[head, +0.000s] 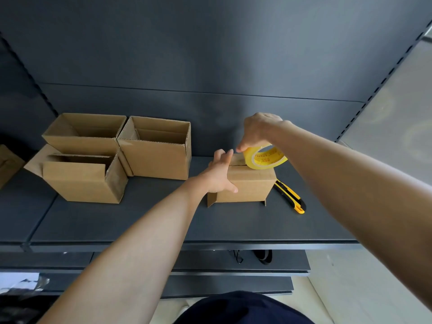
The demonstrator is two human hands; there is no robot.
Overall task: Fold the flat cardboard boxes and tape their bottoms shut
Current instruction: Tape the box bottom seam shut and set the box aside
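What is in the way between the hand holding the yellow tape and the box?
Nothing visible is. The right hand holds the tape roll right on top of the box, at its flap seam. The left hand steadies the box's left side. The yellow knife lies beside the box, out of the way.

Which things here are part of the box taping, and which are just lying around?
In use: box being taped, yellow tape roll, utility knife, three folded boxes.
Lying about: black cords on the lower shelf, crumpled plastic at lower left.
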